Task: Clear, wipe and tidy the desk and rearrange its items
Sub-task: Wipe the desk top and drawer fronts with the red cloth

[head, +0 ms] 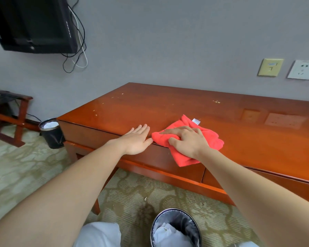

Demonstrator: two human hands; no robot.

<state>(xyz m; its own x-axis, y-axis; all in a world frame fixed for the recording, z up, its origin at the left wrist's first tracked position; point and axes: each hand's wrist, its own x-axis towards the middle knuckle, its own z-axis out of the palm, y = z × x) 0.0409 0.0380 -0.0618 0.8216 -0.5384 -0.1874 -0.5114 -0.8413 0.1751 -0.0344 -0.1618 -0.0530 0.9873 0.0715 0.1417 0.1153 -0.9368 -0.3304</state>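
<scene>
- While the red cloth [210,138] lies at the near edge of the tabletop [185,104], a little right of the frame's centre, its lowest corner hangs over the front edge.
- The right grip [187,142] sits on top of the cloth with fingers bent and thumb tucked in, grasping a bunch of the fabric.
- A small white tag [195,121] sticks out at the cloth's upper corner.
- The left grip [136,139] is released and lies flat with straight fingers on the front edge, just left of the cloth; its thumb tip reaches the cloth's left corner.
- Pale crumbs [216,101] dot the glossy wood above the cloth, and more are scattered toward the tabletop's upper-left corner.
- A dark bin [194,227] with white paper inside stands on the patterned carpet at the bottom centre.
- A second bin [51,134] stands beside the tabletop's left end.
- A black television [34,24] hangs at the upper left, with loose cables [78,50] below it.
- Two wall sockets [270,67] show at the upper right.
</scene>
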